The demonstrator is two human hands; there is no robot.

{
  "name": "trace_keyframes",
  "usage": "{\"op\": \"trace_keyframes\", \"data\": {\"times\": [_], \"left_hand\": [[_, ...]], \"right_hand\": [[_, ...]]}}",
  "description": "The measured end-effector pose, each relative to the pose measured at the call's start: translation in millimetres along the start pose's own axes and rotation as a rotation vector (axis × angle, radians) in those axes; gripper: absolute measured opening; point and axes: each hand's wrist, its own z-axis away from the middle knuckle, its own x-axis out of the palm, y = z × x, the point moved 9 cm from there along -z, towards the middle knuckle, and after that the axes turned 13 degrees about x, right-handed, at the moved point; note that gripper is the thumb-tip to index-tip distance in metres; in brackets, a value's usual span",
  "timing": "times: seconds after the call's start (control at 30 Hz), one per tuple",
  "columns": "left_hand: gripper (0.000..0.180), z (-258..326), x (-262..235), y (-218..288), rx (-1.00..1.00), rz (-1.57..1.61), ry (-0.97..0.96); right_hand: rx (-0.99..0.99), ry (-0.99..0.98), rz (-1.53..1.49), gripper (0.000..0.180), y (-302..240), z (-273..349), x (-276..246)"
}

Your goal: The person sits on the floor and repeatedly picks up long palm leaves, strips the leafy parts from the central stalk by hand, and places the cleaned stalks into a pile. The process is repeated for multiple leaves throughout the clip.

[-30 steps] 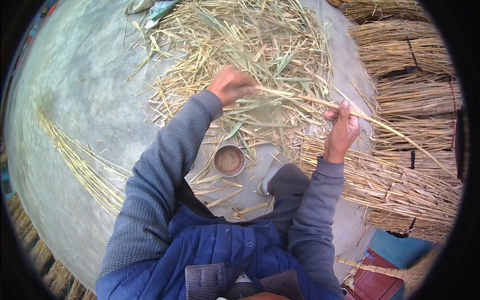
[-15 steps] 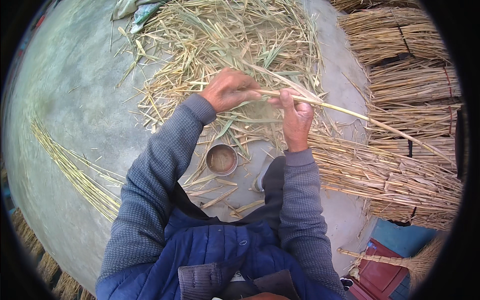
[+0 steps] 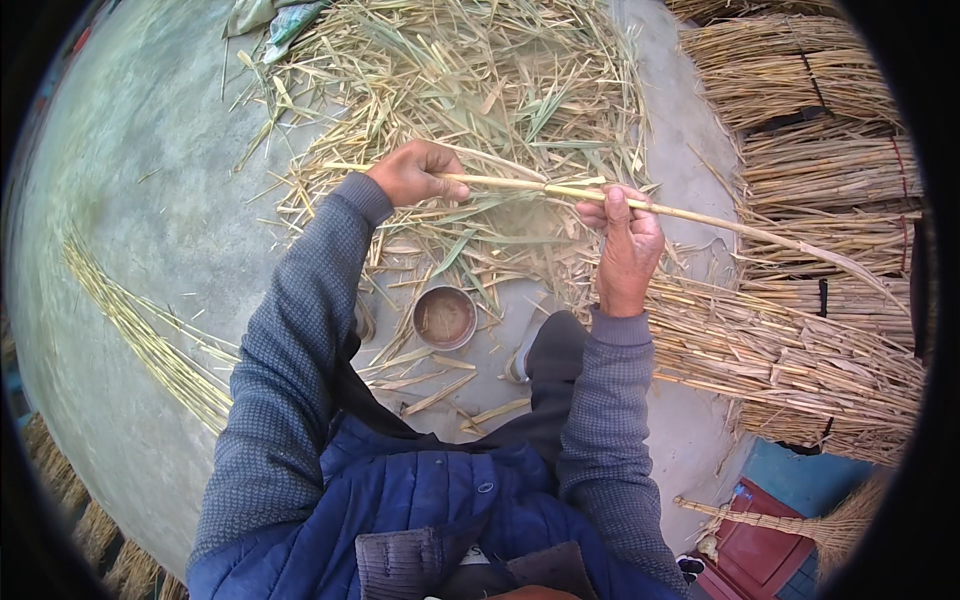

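Seen from above, a seated person in a grey knitted sweater and blue padded vest holds one long pale reed stalk [image 3: 560, 190] crosswise in front of the body, above a loose heap of dry leaves and husks [image 3: 470, 90] on a concrete floor [image 3: 130, 200]. The left hand [image 3: 415, 172] is closed around the stalk near its thicker end, fingers curled over the top. The right hand [image 3: 628, 245] pinches the stalk a little further along, thumb pressed on the upper side, and from there the stalk runs on to the right, thinning and drooping over tied bundles of similar reeds [image 3: 800, 340]. The stalk looks very light, dry and fairly stiff where it is thick, but whippy and easy to snap toward the thin tip, with a smooth skin that could slide through a loose grip. The firmer hold is probably on the thicker section between and near the two hands, not out at the drooping end. A small round metal bowl [image 3: 445, 317] sits on the floor below the hands, just beside the person's knee. A thin line of straw [image 3: 150, 340] lies well apart on the left, and a red box [image 3: 770, 540] shows at the lower right.
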Motion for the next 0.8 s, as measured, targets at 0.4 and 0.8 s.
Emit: {"op": "trace_keyframes", "data": {"times": [0.4,0.8], "left_hand": [[0.019,21.8,-64.7,-3.5,0.049,0.273,0.487],[0.026,62.7,-118.8,-13.4,-0.165,-1.339,0.396]], "right_hand": [[0.022,0.003,-0.025,0.025,4.4,1.3,-8.6],[0.064,0.005,0.041,0.029,13.7,-2.4,-1.1]]}}
